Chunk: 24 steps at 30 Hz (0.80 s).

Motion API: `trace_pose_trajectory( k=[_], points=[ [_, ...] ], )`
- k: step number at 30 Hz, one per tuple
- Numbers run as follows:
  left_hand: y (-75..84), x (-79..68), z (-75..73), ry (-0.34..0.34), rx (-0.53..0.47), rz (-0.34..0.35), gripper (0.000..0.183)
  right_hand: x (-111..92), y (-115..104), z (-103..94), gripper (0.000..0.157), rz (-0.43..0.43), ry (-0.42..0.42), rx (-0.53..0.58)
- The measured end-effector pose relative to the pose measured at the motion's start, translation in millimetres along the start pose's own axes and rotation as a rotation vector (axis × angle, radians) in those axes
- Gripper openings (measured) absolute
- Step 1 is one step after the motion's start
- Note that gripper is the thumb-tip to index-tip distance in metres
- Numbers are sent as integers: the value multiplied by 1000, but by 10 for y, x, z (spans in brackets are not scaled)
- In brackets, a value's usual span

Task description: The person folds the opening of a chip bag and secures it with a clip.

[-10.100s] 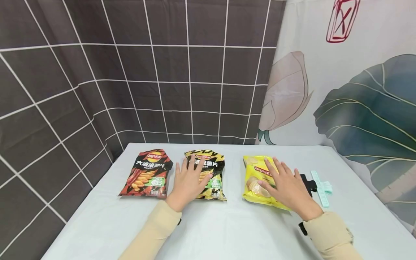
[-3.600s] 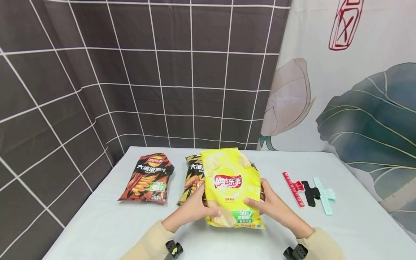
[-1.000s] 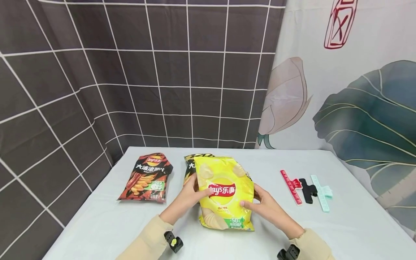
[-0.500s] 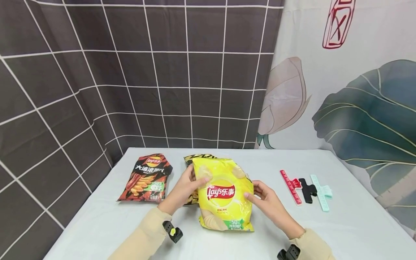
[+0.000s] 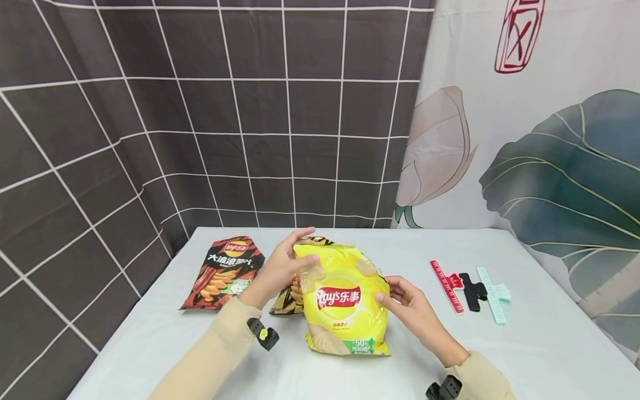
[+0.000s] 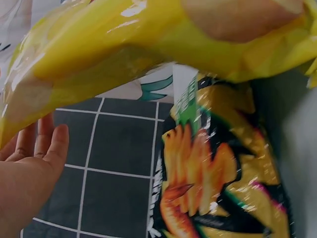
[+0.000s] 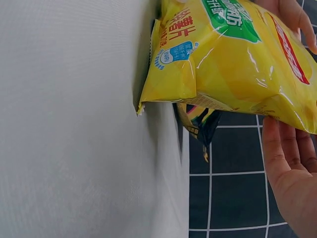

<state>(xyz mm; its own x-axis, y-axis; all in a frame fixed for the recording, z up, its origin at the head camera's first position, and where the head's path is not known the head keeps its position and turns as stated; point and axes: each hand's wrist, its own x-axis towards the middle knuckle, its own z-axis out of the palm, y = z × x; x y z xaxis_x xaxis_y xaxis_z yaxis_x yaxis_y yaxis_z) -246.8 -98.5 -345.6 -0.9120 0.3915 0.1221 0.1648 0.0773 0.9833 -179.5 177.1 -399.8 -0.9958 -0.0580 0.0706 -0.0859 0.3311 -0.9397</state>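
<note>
A yellow Lay's potato chip bag (image 5: 345, 328) stands tilted up at the table's middle, its bottom edge at the tabletop. My left hand (image 5: 277, 270) holds its upper left corner, thumb on the front and fingers reaching past the top. At the right edge, my right hand (image 5: 415, 311) grips the bag with the thumb in front; its other fingers are behind, as the right wrist view shows under the bag (image 7: 237, 74). Behind it lies a black-and-gold chip bag (image 5: 290, 300), mostly covered in the head view but plain in the left wrist view (image 6: 208, 183).
A red-and-black chip bag (image 5: 220, 278) lies flat to the left, beside my left forearm. Three bag clips lie in a row at the right: red (image 5: 446, 286), black (image 5: 471, 293) and mint green (image 5: 492, 296). White cloth (image 5: 400, 372) covers the table.
Earlier both hands lay spread on separate bags; the yellow bag has since come from the right to the middle, propped up. Lately my left hand has slid up its left edge to the top corner.
</note>
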Motion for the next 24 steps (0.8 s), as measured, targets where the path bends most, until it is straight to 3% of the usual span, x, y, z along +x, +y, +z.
trace_pose_trajectory(
  k=[5,13,24],
  points=[
    [68,44,-59,-31,93,69,56,5,3,-9,40,-1,4,15],
    [210,59,-112,-88,290,85,47,7,9,-22,40,0,8,31],
    [390,65,26,-130,576,165,35,-15,13,-35,35,-46,23,67]
  ],
)
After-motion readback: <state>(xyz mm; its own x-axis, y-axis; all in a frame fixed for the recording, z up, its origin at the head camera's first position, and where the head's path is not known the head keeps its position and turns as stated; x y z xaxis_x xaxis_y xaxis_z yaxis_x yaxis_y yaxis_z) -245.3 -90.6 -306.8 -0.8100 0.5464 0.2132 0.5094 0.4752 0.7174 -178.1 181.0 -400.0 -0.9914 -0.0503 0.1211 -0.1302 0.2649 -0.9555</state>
